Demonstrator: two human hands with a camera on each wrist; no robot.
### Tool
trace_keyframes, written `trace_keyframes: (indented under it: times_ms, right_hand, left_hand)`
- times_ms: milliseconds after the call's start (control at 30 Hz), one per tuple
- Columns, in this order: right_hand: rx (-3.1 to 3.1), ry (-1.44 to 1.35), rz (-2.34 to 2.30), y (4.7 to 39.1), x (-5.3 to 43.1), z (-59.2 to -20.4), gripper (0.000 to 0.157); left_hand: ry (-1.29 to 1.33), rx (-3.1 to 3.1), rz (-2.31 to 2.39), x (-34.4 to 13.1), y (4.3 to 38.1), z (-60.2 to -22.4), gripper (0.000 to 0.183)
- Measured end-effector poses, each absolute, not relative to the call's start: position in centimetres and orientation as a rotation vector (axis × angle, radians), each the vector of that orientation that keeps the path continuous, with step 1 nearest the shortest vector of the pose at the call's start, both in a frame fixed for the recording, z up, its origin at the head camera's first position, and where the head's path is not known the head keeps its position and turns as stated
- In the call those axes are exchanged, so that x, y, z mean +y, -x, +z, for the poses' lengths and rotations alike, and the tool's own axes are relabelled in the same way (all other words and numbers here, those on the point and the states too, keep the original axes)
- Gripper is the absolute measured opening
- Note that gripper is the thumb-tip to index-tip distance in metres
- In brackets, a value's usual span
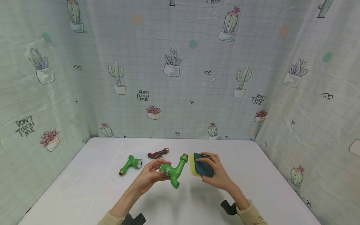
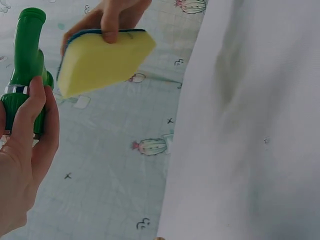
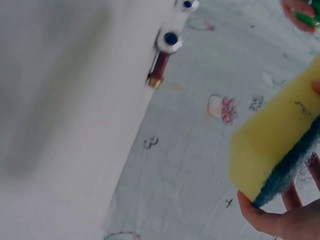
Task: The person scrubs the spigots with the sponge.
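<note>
My left hand [image 1: 149, 175] grips a green water tap [image 1: 175, 172] by its wide base, above the table. Its threaded brass end points up to the right and its spout hangs down. My right hand [image 1: 218, 175] pinches a sponge [image 1: 204, 167] between thumb and fingers, just right of the tap and apart from it. One side of the sponge is yellow foam, the other a dark blue-green scouring pad. In the left wrist view the yellow face [image 2: 100, 62] is turned toward the tap [image 2: 27, 47]. The right wrist view shows the sponge [image 3: 280, 135] with a few dark specks.
A second green tap [image 1: 130, 164] lies on the white table [image 1: 84, 187] to the left. Behind my left hand lies a brown tap [image 1: 158, 153], partly hidden by it. Cactus-printed cloth [image 1: 191, 78] walls the table's back and sides. Black camera mounts [image 1: 229, 208] sit at both wrists.
</note>
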State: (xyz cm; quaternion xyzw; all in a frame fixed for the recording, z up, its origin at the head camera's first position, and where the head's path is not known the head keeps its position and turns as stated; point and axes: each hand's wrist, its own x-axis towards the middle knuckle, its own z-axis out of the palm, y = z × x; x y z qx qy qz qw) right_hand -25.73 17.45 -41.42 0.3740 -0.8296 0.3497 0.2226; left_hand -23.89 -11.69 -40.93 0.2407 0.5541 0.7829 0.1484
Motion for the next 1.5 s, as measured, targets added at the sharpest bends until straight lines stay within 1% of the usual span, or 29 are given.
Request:
trace_keyframes:
  times_ms: [133,333,400,700,833,1000,1133,1233,1500]
  right_hand:
    - [-2.249,-1.002,1.039,25.5,16.5,-41.2,0.058]
    - [-2.252,-0.975,1.063,25.0,15.7,-41.5,0.058]
    - [-2.271,-0.978,1.046,24.8,15.4,-41.7,0.059]
    - [-2.324,-0.978,1.040,23.6,13.4,-42.8,0.058]
    - [-2.289,-0.959,1.024,23.5,13.3,-42.4,0.061]
    - [-2.232,-0.976,0.995,23.6,13.2,-41.4,0.063]
    - [-2.263,-1.016,0.944,23.6,12.7,-41.0,0.061]
    - [-2.292,-1.000,0.918,23.8,12.6,-41.3,0.060]
    - [-2.329,-0.947,0.843,25.1,13.9,-42.5,0.060]
  left_hand:
    - [-0.723,1.562,2.155,-11.3,23.9,-41.3,0.029]
    - [-0.769,1.683,1.929,-10.7,23.7,-41.7,0.049]
    - [-0.744,1.733,1.894,-10.4,23.5,-41.8,0.050]
    - [-0.382,1.955,2.024,-8.6,22.7,-42.8,0.051]
    - [-0.293,1.998,2.025,-8.5,22.5,-42.6,0.051]
    - [-0.287,2.150,1.875,-8.4,22.3,-42.3,0.045]
    - [-0.370,2.152,1.839,-8.1,22.2,-42.1,0.040]
    - [-0.393,2.070,1.864,-7.9,22.1,-41.9,0.038]
    - [-0.323,1.875,1.867,-8.1,22.1,-42.4,0.038]
